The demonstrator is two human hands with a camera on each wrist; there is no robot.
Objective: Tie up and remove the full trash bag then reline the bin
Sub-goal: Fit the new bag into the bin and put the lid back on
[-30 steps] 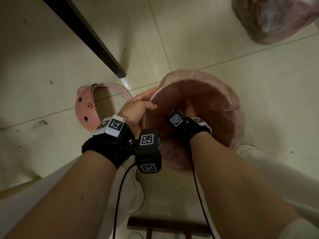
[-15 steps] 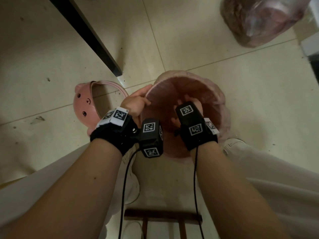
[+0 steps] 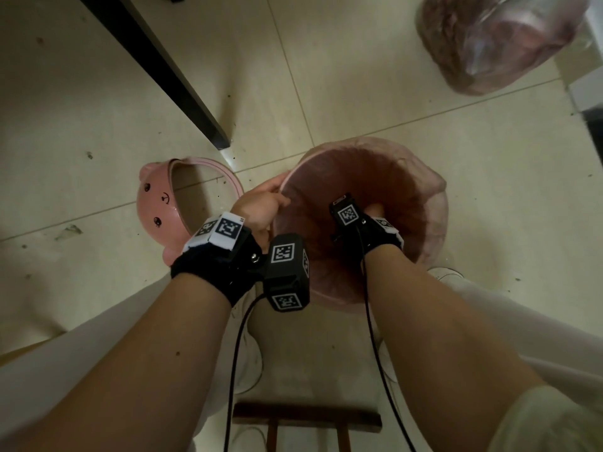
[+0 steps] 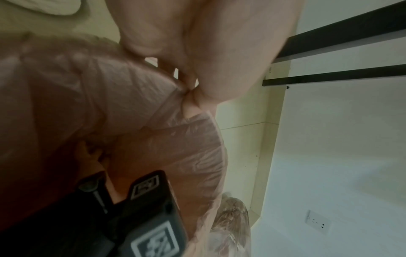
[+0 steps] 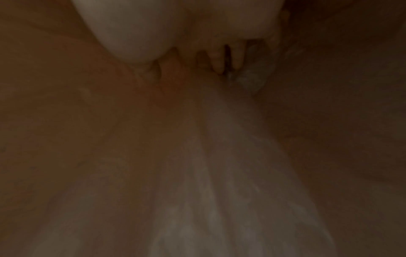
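Note:
A round bin stands on the floor between my knees, lined with a thin pink liner whose edge is folded out over the rim. My left hand grips the rim on its left side. In the left wrist view the thumb and fingers pinch the liner there. My right hand reaches down inside the bin, mostly hidden behind its wrist camera. The dark right wrist view shows straight fingers pressing into the liner's folds. The full, tied trash bag lies on the floor at the far right.
A pink pig-faced bin lid lies on the floor left of the bin. A black table leg slants down to the tiles behind it. A wooden stool is under me. A wall socket shows low on the wall.
My right hand came up toward the rim half a second ago and has gone back down inside the bin. The left hand has stayed on the rim.

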